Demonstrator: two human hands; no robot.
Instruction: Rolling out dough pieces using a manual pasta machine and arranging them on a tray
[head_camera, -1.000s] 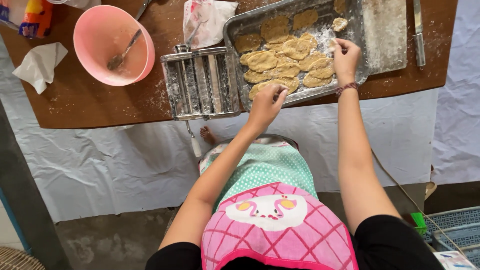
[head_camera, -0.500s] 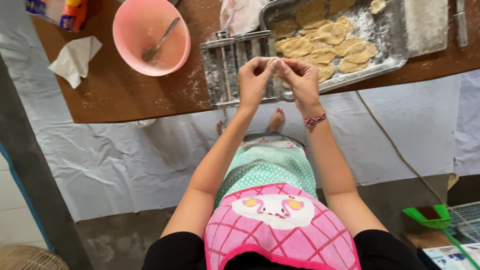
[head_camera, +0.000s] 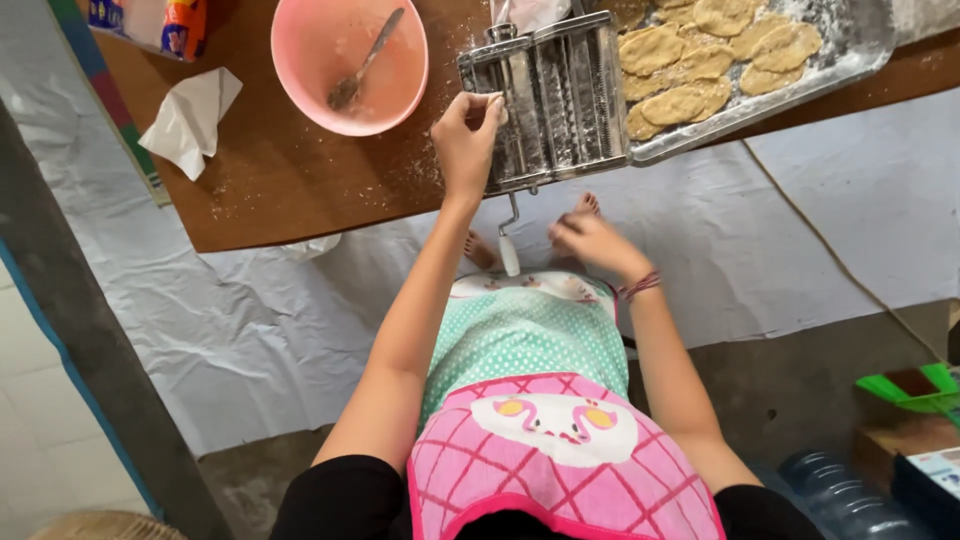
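Steel rollers of the pasta machine sit at the top centre of the frame, on the near edge of the brown worktop. My left hand is pinched closed at the machine's left end, fingertips on its top edge; whether a bit of dough is between them I cannot tell. My right hand is lower, centre of the frame, loosely curled just beside the white-handled crank that hangs below the worktop edge, near it but not gripping it as far as I can see.

To roll well, I judge I should feed the dough flat and square to the rollers, and turn the crank evenly while the other hand steadies the machine.

Upper right, a floured metal tray holds flattened dough pieces. Upper left centre stands a pink bowl with a spoon, and a crumpled tissue further left. Flour dusts the wood. White sheeting covers the floor below.
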